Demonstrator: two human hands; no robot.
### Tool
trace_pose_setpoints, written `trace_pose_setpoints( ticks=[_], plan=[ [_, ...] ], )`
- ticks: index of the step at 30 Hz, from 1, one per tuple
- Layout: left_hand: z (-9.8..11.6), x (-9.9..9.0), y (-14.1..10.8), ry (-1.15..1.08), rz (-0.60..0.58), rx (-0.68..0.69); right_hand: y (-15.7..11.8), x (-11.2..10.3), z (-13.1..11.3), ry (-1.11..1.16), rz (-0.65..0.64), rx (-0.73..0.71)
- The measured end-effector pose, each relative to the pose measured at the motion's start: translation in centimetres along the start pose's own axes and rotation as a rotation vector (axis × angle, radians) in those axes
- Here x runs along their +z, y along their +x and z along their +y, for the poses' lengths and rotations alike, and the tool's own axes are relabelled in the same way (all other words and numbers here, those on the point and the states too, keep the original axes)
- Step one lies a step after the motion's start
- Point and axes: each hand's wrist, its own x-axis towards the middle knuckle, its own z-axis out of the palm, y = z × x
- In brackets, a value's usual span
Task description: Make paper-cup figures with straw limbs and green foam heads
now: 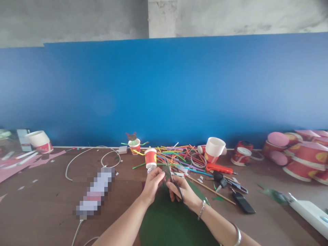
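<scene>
My right hand is closed around the dark handles of a pair of scissors, whose blades point up and away. Beside it, my left hand pinches a small dark green piece, probably paper, that lies next to the blades. A large dark green sheet spreads on the table beneath both forearms. Just beyond my left hand stands a red and white paper cup with a yellow strip sticking out at its side. Whether the blades touch the green piece I cannot tell.
Colourful pipe cleaners lie heaped behind my hands. To the right are stacked cups, an orange-red tool, keys and a wooden stick. A blurred phone-like object with a white cable lies left. Red cups crowd the far right.
</scene>
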Motion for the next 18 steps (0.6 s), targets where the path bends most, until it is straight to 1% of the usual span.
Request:
trace_pose_setpoints(
  ticks=[4, 8, 12, 18],
  plan=[
    [0.09, 0.04, -0.06, -0.014, -0.030, -0.006, -0.08, 0.04, -0.15, -0.001, -0.009, -0.016],
    [0.00, 0.00, -0.04, -0.007, -0.013, -0.013, -0.08, 0.09, -0.29, -0.012, 0.014, -0.026],
    [-0.07, 0.02, 0.04, -0.007, -0.015, -0.004, -0.09, 0.06, -0.30, -0.013, 0.005, -0.037],
    [-0.02, 0.00, 0.09, 0.000, -0.001, -0.015, -0.10, -0.02, -0.28, -0.013, 0.013, -0.015]
  ],
)
